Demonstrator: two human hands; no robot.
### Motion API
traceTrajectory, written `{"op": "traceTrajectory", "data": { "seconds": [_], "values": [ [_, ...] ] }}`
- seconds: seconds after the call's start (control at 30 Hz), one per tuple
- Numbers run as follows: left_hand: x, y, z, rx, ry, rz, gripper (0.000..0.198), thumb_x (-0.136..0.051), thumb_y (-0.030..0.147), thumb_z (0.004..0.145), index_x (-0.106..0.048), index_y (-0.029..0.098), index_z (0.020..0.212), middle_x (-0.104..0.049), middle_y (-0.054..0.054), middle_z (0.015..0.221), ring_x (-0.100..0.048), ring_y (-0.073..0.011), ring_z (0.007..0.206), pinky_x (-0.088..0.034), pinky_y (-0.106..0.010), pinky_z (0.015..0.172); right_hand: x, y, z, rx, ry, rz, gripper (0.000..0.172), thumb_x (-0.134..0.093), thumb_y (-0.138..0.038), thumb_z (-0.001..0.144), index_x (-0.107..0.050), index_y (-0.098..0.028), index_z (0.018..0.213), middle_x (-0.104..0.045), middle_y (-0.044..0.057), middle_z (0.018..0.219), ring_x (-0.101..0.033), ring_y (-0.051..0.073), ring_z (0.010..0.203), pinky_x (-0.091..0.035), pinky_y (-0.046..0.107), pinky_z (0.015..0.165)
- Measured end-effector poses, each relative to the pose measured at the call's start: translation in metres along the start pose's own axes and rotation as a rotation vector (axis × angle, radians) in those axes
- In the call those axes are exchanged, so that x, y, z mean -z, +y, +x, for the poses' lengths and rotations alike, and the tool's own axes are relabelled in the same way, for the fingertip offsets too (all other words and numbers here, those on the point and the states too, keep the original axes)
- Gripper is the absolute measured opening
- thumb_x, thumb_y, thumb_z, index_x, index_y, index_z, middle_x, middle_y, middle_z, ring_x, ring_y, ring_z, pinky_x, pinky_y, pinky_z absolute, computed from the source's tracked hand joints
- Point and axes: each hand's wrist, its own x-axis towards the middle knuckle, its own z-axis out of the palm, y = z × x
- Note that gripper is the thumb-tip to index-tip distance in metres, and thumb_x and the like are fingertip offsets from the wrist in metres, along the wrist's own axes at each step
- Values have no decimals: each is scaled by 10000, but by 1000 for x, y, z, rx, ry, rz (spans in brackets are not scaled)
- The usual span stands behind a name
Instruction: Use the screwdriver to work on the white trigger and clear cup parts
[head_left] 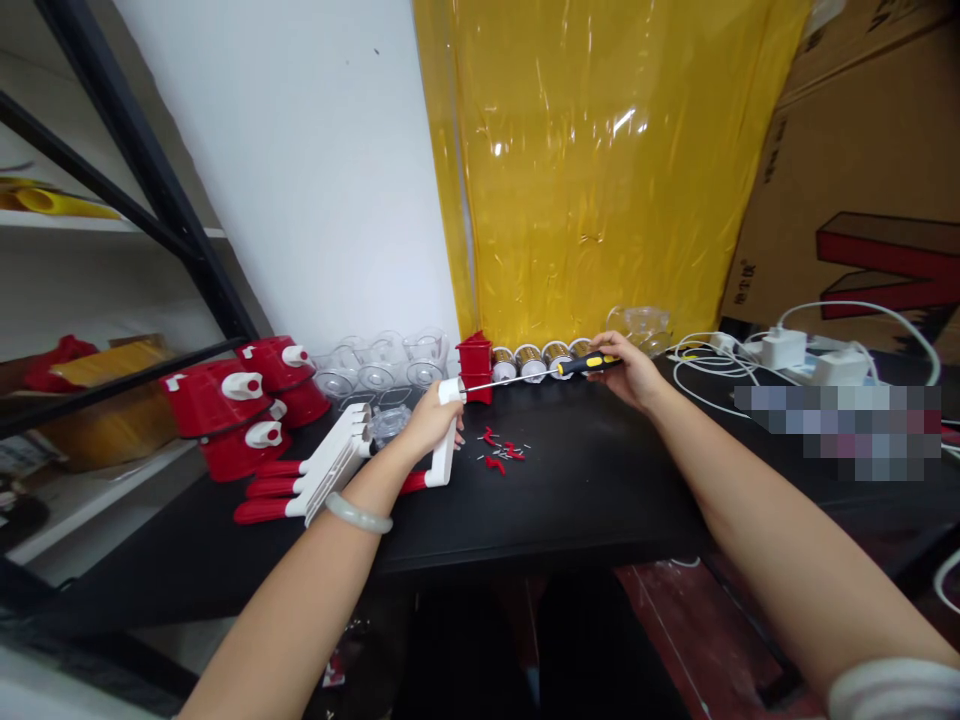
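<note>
My left hand (427,422) is closed round a white crank handle (444,458) with a red grip at its lower end. In my right hand (626,368) is a black and yellow screwdriver (589,363), held nearly level. Its long shaft points left, and the tip meets the top end of the crank handle; whether it sits in a screw is too small to tell. Below the shaft, small red plastic pieces (495,464) and several screws (506,453) lie on the black table (585,490). More white crank handles with red grips (330,460) lie left of my left hand.
Red housings (225,395) are stacked at the left by clear plastic cups (375,365). Behind the screwdriver are a red part (475,360) and several metallic drums (531,362). White chargers (784,348) with loose cables lie at the right. A shelf (90,225) borders the left side.
</note>
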Motion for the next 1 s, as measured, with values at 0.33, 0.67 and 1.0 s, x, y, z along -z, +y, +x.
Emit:
{"op": "traceTrajectory", "data": {
  "seconds": [0.33, 0.67, 1.0],
  "values": [
    [2, 3, -1, 2, 17, -20, 537, -575, 151, 740, -462, 201, 1263, -562, 66, 556, -574, -186, 391, -499, -278, 422, -4, 6, 1, -38, 54, -125, 428, -851, -520, 624, -572, -247, 800, -556, -56, 644, -448, 86, 487, -482, 266, 507],
    [2, 1, -2, -4, 15, -14, 543, -565, 139, 721, -463, 198, 1251, -563, 60, 552, -575, -192, 401, -495, -280, 411, -4, -1, -2, -42, 25, -10, 381, -813, -507, 633, -570, -245, 767, -563, -18, 760, -550, 145, 675, -506, 264, 550],
    [3, 2, 1, 1, 21, -20, 517, -582, 163, 726, -459, 211, 1226, -561, 68, 562, -574, -182, 388, -486, -269, 405, -4, 9, 2, -28, 36, -151, 495, -853, -611, 632, -549, -251, 785, -496, -69, 557, -438, 89, 439, -497, 283, 500]
  ]
}}
